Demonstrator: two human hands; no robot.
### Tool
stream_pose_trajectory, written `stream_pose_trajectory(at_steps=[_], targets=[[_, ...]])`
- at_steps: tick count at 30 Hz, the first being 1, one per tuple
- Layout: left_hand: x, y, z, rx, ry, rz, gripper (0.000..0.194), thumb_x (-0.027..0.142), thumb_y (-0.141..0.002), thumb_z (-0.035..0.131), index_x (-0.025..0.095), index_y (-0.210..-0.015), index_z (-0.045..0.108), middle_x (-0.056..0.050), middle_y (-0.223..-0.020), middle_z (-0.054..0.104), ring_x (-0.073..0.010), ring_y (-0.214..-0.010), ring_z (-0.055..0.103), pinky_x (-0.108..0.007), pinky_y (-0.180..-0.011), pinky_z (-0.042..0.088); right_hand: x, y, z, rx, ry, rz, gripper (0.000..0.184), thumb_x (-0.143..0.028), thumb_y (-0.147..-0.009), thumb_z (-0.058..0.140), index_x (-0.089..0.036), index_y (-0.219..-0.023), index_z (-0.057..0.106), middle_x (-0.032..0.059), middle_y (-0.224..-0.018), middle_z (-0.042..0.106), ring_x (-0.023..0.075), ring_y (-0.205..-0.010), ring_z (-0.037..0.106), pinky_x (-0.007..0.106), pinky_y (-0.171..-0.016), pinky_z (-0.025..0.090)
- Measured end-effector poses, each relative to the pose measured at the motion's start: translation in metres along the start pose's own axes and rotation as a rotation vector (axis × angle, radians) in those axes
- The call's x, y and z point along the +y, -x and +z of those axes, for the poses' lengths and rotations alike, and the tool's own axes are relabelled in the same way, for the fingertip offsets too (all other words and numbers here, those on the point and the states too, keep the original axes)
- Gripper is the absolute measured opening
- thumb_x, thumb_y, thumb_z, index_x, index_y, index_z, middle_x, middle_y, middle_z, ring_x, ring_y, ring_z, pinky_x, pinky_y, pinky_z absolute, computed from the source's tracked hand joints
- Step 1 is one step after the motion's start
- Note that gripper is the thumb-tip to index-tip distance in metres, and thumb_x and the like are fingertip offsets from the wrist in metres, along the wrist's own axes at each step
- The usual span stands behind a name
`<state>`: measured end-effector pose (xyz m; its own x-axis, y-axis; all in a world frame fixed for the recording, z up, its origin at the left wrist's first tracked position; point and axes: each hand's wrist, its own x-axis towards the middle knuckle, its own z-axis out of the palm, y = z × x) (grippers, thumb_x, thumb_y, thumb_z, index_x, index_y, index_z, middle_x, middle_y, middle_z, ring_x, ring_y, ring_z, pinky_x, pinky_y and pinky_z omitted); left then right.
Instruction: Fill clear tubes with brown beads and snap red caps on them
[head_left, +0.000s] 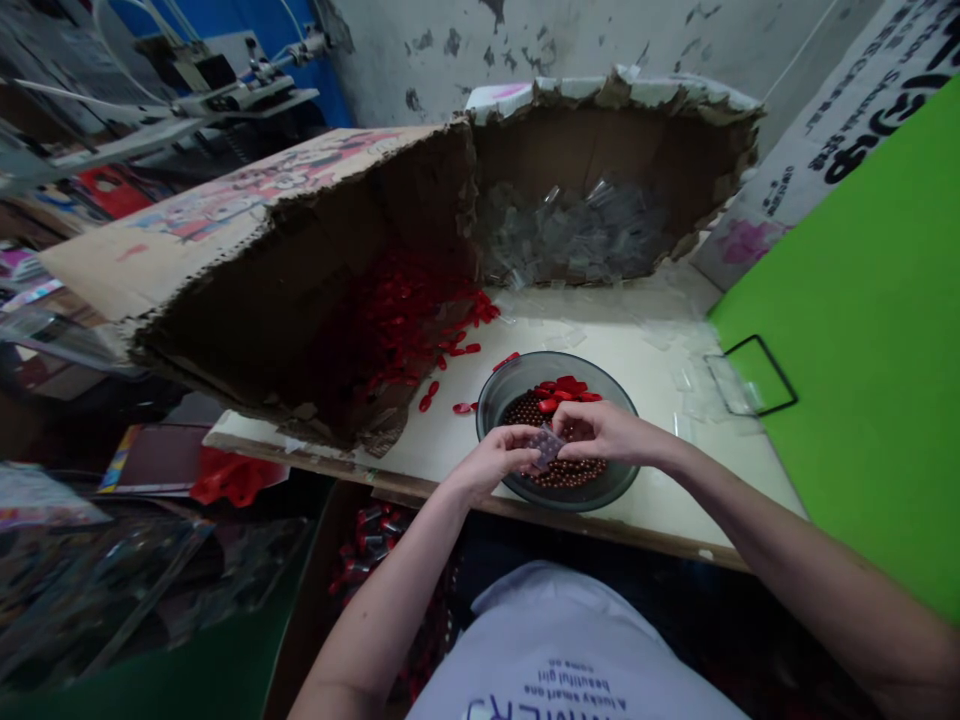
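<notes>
Over a grey bowl (495,395), my left hand (504,455) is closed on a small clear plastic case (547,447). My right hand (596,430) is at the case's right side, its fingers bent in a pinch; whatever lies between its fingertips is too small to make out. Below both hands, the bowl holds many brown beads (566,475), with several red plastic pieces (568,388) on top of them at the far side. The fingers hide part of the case and of the beads.
Left of the bowl, a torn cardboard box (247,230) lies on its side, spilling red pieces (390,310). Another open box (697,170) behind holds clear plastic cases (577,230). A green panel (862,330) borders the right. Finished-looking red-and-clear items (367,540) lie below the table edge.
</notes>
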<state>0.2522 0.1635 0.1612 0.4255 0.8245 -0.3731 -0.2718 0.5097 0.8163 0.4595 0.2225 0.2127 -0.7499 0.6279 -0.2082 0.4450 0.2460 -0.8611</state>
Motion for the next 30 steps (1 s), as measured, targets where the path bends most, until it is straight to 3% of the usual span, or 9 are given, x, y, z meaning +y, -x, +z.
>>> stream_pose_trajectory(at_steps=[4, 9, 14, 18, 24, 27, 30], targets=[[0.003, 0.002, -0.005, 0.074, 0.063, 0.036, 0.04, 0.024, -0.06, 0.08, 0.014, -0.097, 0.069, -0.006, -0.091, 0.071, -0.0127, -0.071, 0.064, -0.025, -0.069, 0.049, 0.015, 0.006, 0.0, 0.022, 0.031, 0.035, 0.015, -0.034, -0.08, 0.062, -0.02, -0.081, 0.059, -0.0015, -0.07, 0.062, 0.0136, -0.062, 0.057, 0.025, -0.059, 0.042], [0.009, 0.006, -0.016, 0.187, 0.105, 0.166, 0.038, 0.027, -0.063, 0.079, 0.014, -0.097, 0.068, -0.009, -0.102, 0.069, -0.0166, -0.084, 0.066, -0.026, -0.073, 0.051, 0.055, 0.015, 0.004, -0.114, 0.348, 0.103, 0.009, -0.019, -0.077, 0.062, -0.022, -0.085, 0.066, 0.0014, -0.081, 0.068, 0.0176, -0.073, 0.062, 0.027, -0.066, 0.044], [0.015, 0.005, -0.01, 0.23, 0.151, 0.198, 0.04, 0.026, -0.066, 0.077, 0.013, -0.102, 0.065, -0.009, -0.097, 0.07, -0.018, -0.079, 0.069, -0.028, -0.073, 0.052, 0.088, -0.003, 0.006, 0.149, 0.686, 0.199, 0.016, -0.017, -0.085, 0.051, -0.018, -0.093, 0.065, 0.0082, -0.091, 0.068, 0.0217, -0.085, 0.063, 0.03, -0.075, 0.046], [0.017, 0.005, 0.002, 0.219, 0.232, 0.178, 0.043, 0.014, -0.063, 0.072, 0.011, -0.105, 0.062, -0.01, -0.098, 0.071, -0.0195, -0.08, 0.07, -0.027, -0.074, 0.052, 0.096, -0.026, 0.013, 0.156, 0.749, 0.158, 0.021, -0.019, -0.085, 0.054, -0.019, -0.103, 0.065, 0.0104, -0.105, 0.063, 0.0238, -0.096, 0.06, 0.032, -0.082, 0.045], [0.019, 0.006, 0.008, 0.15, 0.327, 0.136, 0.05, 0.004, -0.059, 0.06, 0.011, -0.109, 0.06, -0.011, -0.102, 0.07, -0.0237, -0.091, 0.07, -0.028, -0.078, 0.052, 0.104, -0.045, 0.024, 0.136, 0.828, 0.138, 0.023, -0.017, -0.086, 0.052, -0.018, -0.103, 0.067, 0.015, -0.107, 0.06, 0.0264, -0.098, 0.059, 0.035, -0.084, 0.045], [0.019, 0.007, 0.008, 0.128, 0.34, 0.124, 0.047, 0.007, -0.061, 0.063, 0.012, -0.108, 0.06, -0.012, -0.104, 0.07, -0.0244, -0.092, 0.07, -0.028, -0.077, 0.052, 0.109, -0.046, 0.023, 0.148, 0.814, 0.129, 0.024, -0.015, -0.083, 0.056, -0.016, -0.104, 0.066, 0.0163, -0.108, 0.06, 0.0274, -0.098, 0.058, 0.037, -0.086, 0.044], [0.016, 0.006, 0.008, 0.167, 0.308, 0.135, 0.038, 0.021, -0.07, 0.07, 0.013, -0.106, 0.062, -0.013, -0.103, 0.07, -0.0227, -0.087, 0.07, -0.028, -0.073, 0.053, 0.11, -0.042, 0.017, 0.183, 0.755, 0.106, 0.021, -0.018, -0.083, 0.057, -0.016, -0.103, 0.065, 0.0147, -0.107, 0.062, 0.0271, -0.097, 0.058, 0.039, -0.086, 0.044]])
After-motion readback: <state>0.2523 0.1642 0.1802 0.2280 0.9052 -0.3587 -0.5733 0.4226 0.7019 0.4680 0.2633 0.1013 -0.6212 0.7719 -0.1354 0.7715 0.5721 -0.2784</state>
